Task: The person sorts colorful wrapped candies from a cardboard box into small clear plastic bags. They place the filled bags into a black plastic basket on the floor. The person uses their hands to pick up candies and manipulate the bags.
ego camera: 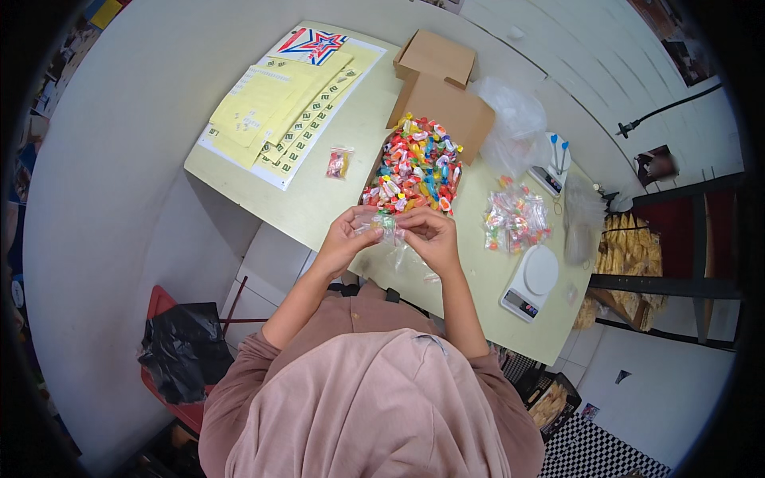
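Note:
Between my two hands is a small clear plastic bag [387,224] with a few wrapped candies in it. My left hand [351,234] grips its left side, and my right hand [429,234] pinches its right side with thumb and fingers. Just beyond my hands lies a cardboard box [439,113] with its lid folded back, heaped with colourful wrapped candies [418,164]. Left of the box, one small filled zip bag [339,163] rests on the table. A pile of small filled bags [517,218] sits to the right.
On the table's right are a white digital kitchen scale [532,281], a second scale [547,176] and clear plastic bags [511,119]. Yellow sticker sheets [269,110] cover the left end. A red chair [156,299] bearing a black plastic bag [185,352] stands below left; a dark shelf [663,284] is right.

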